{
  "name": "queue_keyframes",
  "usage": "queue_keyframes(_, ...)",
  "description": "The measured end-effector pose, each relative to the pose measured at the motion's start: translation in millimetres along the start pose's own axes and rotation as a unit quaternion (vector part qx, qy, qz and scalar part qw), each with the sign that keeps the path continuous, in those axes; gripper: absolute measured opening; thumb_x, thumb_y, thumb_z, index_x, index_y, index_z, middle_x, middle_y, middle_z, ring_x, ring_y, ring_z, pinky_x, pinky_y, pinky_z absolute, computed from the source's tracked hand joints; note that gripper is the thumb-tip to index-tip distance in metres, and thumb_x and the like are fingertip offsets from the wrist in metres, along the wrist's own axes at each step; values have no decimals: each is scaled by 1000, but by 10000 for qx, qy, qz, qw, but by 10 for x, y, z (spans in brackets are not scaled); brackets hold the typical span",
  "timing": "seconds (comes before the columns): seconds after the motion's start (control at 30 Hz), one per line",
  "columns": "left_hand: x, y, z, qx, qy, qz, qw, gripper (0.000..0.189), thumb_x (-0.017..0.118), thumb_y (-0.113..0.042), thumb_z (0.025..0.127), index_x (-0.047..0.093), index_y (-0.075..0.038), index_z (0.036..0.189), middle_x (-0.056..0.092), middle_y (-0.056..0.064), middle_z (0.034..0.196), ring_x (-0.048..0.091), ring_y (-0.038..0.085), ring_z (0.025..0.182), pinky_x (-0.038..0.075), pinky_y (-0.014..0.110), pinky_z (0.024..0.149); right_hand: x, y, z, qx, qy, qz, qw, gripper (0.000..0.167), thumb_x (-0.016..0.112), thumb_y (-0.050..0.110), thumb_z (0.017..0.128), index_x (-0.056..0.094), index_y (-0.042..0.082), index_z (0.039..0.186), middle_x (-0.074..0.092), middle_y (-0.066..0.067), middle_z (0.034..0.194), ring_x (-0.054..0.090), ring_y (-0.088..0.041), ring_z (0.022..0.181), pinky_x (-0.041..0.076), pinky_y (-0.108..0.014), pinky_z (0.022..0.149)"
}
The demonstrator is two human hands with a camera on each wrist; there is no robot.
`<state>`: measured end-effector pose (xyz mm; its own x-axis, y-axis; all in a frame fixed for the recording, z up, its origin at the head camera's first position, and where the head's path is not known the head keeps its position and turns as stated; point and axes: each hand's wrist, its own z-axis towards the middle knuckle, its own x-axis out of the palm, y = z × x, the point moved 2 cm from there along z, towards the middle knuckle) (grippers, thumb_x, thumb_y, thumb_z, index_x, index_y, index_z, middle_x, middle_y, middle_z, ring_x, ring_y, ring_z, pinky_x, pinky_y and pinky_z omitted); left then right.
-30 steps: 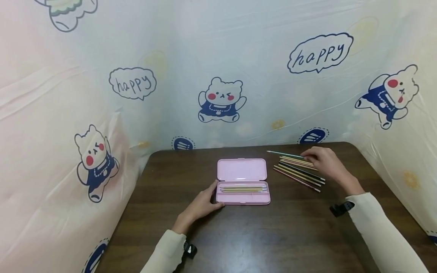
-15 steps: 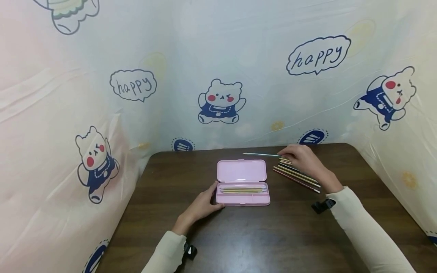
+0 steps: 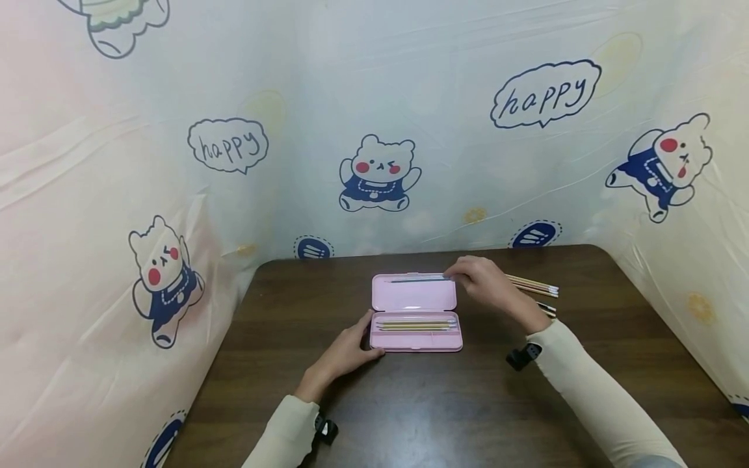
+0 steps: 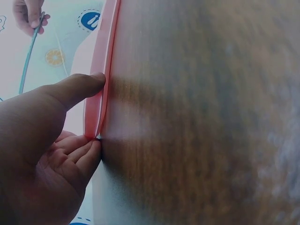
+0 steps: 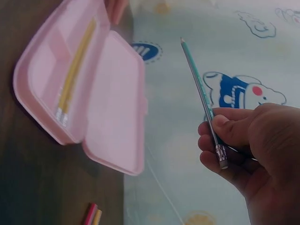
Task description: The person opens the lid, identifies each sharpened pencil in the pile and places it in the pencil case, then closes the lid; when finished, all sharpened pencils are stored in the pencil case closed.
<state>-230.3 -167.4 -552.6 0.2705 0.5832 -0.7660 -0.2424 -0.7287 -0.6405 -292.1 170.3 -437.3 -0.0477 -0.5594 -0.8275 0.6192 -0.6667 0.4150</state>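
A: What's biggest there?
B: A dark brown, wood-grain table (image 3: 421,403). On it lies an open, pink, rectangular pencil case (image 3: 414,299), its left end gripped by the left hand's (image 3: 346,351) thumb and fingers.
A: And the right hand (image 3: 488,286)?
B: Thumb and fingers pinch a slim teal pencil (image 5: 199,84), raised, its point leftward of that grip. Slim yellow pencils (image 3: 417,326) lie in the case, left of it; loose slim pencils (image 3: 535,286), some yellow, lie to its right.

Head view evenly lit; pale glare on near tabletop (image 3: 412,416). Wrist views dimmer, hazy; tabletop blurred in left one.
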Motion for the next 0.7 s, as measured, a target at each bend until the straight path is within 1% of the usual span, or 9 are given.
queue_keyframes(0.1, -3, 0, 4, 56, 0, 33, 10000, 100, 80, -41, 96, 21, -11, 171, 35, 15, 173, 42, 35, 157, 41, 56, 124, 98, 13, -9, -166, 23, -2, 9999, 22, 68, -6, 97, 83, 6, 109, 79, -6, 100, 71, -19, 89, 63, -42, 79)
queue_keyframes(0.27, -4, 2, 7, 64, -2, 14, 10000, 101, 80, -41, 96, 21, -11, 171, 35, 15, 173, 42, 35, 157, 41, 56, 123, 277, -1, -49, -297, 236, -44, 9993, 19, 71, -4, 97, 84, 6, 108, 80, -6, 101, 74, -20, 92, 64, -42, 82)
queue_keyframes(0.37, -2, 4, 10, 18, 7, -5, 10000, 101, 80, -42, 96, 20, -13, 172, 34, 13, 174, 41, 34, 158, 40, 55, 124, 374, -16, -79, -256, 383, -58, 9989, 19, 71, -3, 98, 84, 7, 108, 80, -5, 104, 75, -19, 94, 64, -43, 84)
queue_keyframes(0.53, -2, 3, 9, 19, 17, 6, 10000, 100, 80, -42, 96, 20, -13, 172, 33, 13, 174, 40, 34, 158, 39, 55, 125, 524, -52, -117, -110, 605, -70, 9981, 18, 71, -1, 98, 84, 9, 108, 80, -3, 102, 73, -16, 92, 64, -41, 84)
queue_keyframes(0.7, -5, -11, 8, -44, 36, 15, 10000, 100, 80, -42, 96, 21, -14, 172, 34, 13, 174, 40, 35, 158, 39, 56, 125, 670, -93, -158, -121, 751, -60, 9971, 19, 71, -1, 98, 84, 9, 107, 80, -2, 102, 73, -15, 92, 64, -41, 86)
